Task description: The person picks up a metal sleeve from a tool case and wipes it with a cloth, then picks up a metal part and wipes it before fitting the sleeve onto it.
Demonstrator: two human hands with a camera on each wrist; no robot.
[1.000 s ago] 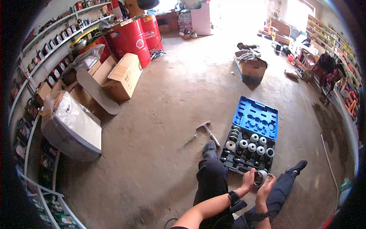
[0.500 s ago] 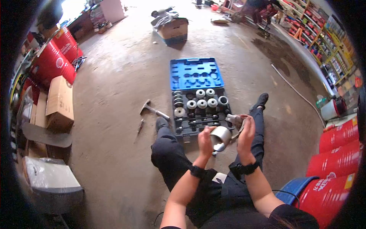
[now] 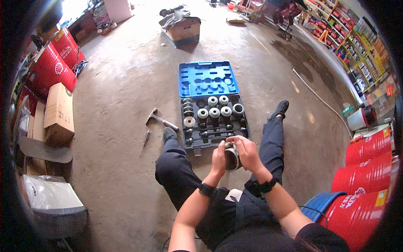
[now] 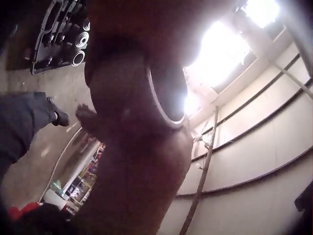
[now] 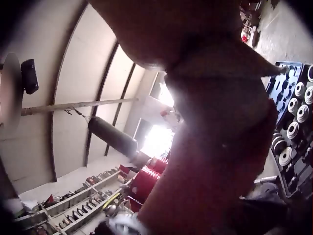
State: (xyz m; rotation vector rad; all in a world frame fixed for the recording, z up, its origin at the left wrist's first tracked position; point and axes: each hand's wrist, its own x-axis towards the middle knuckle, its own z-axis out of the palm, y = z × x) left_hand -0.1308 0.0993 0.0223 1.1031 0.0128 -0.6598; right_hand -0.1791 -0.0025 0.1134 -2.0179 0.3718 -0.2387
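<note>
In the head view, a wide metal sleeve (image 3: 232, 160) is held over the lap, its open end facing the body. The left hand (image 3: 218, 158) grips its left side, and the sleeve's bright rim (image 4: 168, 120) shows in the left wrist view. From the other side the right hand (image 3: 248, 154) bends over the top, holding a greyish rag (image 3: 229, 144) against the sleeve. Fingers hide most of the cloth. Just beyond the hands lies an open tool case (image 3: 210, 145) with a blue lid (image 3: 208, 82), several silver sleeves (image 3: 214, 112) and dark rods in its tray.
A hammer (image 3: 163, 120) and a slim pointed tool (image 3: 145, 137) lie on the floor by the left shoe (image 3: 169, 134). Red drums (image 3: 357, 210) stand close on the right. Farther off sit a carton (image 3: 182, 32) and, leftward, another cardboard box (image 3: 59, 113).
The head view has swung right, then settled. Half a second ago the right hand held the rag apart from the sleeve; now both hands are together and the rag is at the sleeve.
</note>
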